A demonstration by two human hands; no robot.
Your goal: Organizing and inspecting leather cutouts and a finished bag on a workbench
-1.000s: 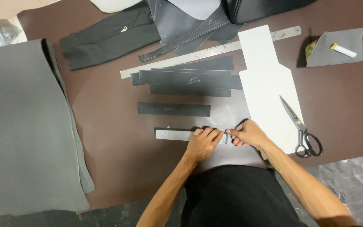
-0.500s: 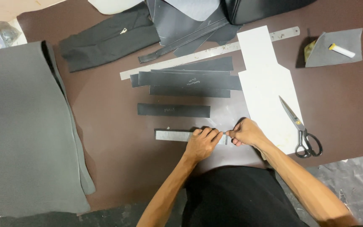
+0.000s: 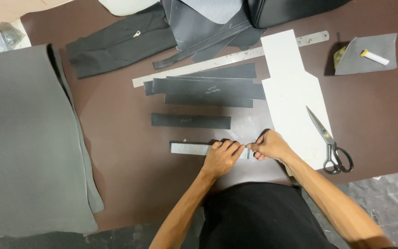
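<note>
Far left: a large grey sheet (image 3: pixel 21 138) is lying flat on the dark brown table (image 3: pixel 125 184), a second grey layer is peeking out along its right edge. A dark fabric piece (image 3: pixel 116 46) is lying above, towards the top centre.

Centre: a long steel ruler (image 3: pixel 199 67) is running diagonally, up to the right. Below it three dark strips (image 3: pixel 208 87) are overlapping, stacked loosely. A single shorter dark strip (image 3: pixel 190 121) is lying apart, just below them.

The narrow grey strip (image 3: pixel 190 148) is lying flat near the table's front edge, left end free, right end going under the hands. Left hand (image 3: pixel 222 157) is pressing down on it, fingers curled, fingertips on its top face. Right hand (image 3: pixel 268 146) is right beside, fingers pinching the strip's right end; fingertips of both hands are nearly touching. Exact grip on the end is too small to resolve.

Right of centre: a white paper pattern (image 3: pixel 295 97) is lying flat, ruler is passing under its upper part, right hand is sitting at its lower left edge. Black-handled scissors (image 3: pixel 329 140) are resting on the pattern's right edge, blades closed, handles towards the front.

Far right top: a grey scrap (image 3: pixel 369 62) is lying with a small white stick with a yellow end (image 3: pixel 374 57) on it
</note>
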